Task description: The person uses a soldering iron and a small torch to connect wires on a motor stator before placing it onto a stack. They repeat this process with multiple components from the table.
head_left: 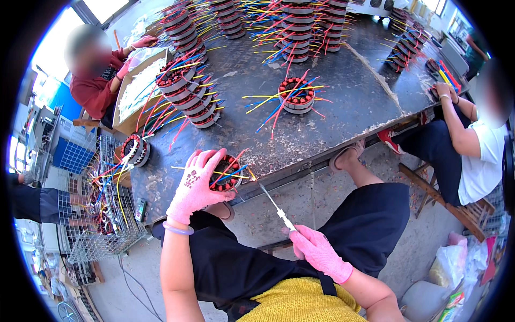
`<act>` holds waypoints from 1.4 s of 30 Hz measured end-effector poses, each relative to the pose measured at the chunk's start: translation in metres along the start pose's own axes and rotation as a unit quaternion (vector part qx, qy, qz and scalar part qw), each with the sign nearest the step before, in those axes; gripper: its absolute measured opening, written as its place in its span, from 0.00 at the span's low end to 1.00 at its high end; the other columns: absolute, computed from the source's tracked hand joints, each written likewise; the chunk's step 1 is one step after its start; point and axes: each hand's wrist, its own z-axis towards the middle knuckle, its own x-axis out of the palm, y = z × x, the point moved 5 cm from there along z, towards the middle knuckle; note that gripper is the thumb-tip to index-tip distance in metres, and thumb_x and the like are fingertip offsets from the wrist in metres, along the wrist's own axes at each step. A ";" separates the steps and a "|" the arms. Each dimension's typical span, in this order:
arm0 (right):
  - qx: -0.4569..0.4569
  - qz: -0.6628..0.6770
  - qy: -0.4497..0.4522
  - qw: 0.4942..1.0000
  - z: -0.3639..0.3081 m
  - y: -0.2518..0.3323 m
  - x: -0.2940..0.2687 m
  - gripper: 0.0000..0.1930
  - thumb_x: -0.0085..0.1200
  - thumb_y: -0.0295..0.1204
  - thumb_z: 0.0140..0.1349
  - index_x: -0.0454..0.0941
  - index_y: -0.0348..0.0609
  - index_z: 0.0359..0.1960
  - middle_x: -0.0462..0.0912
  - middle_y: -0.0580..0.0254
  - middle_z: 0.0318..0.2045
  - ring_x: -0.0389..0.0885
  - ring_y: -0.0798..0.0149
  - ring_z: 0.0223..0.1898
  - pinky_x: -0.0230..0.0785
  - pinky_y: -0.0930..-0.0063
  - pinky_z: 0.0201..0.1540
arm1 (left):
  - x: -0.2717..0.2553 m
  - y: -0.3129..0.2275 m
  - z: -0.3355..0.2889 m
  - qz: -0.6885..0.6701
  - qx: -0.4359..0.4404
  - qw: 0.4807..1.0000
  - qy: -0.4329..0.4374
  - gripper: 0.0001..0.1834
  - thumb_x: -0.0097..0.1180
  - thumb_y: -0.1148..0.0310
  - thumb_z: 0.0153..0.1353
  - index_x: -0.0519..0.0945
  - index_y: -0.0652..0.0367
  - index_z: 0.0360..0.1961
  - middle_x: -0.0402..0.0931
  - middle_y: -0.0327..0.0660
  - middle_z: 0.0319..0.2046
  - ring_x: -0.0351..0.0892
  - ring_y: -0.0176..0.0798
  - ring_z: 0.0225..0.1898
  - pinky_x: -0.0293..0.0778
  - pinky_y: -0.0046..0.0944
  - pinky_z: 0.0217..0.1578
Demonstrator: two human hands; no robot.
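Observation:
My left hand, in a pink glove, grips a stator at the table's near edge. The stator is a ring of dark windings with red parts, and red, blue and yellow wires stick out of it. In my pink-gloved right hand is a slender rod tool with a metal shaft and a white section. Its far end reaches up beside the wires of the held stator; the exact contact is too small to tell. Another stator with splayed wires sits farther back on the table.
On the dark table, stacks of stators rise at left and back. A white-tied stator lies at the left edge, above a wire basket. One person sits left by a cardboard box, another at right.

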 end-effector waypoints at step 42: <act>0.006 0.078 -0.017 0.997 0.001 -0.010 -0.001 0.17 0.45 0.36 0.75 0.77 0.37 0.56 0.69 0.73 0.23 0.67 0.79 0.24 0.62 0.79 0.28 | -0.005 -0.003 -0.003 0.019 0.023 1.000 -0.007 0.51 0.76 0.57 0.36 0.70 0.51 0.67 0.70 0.46 0.61 0.62 0.53 0.68 0.46 0.60 0.73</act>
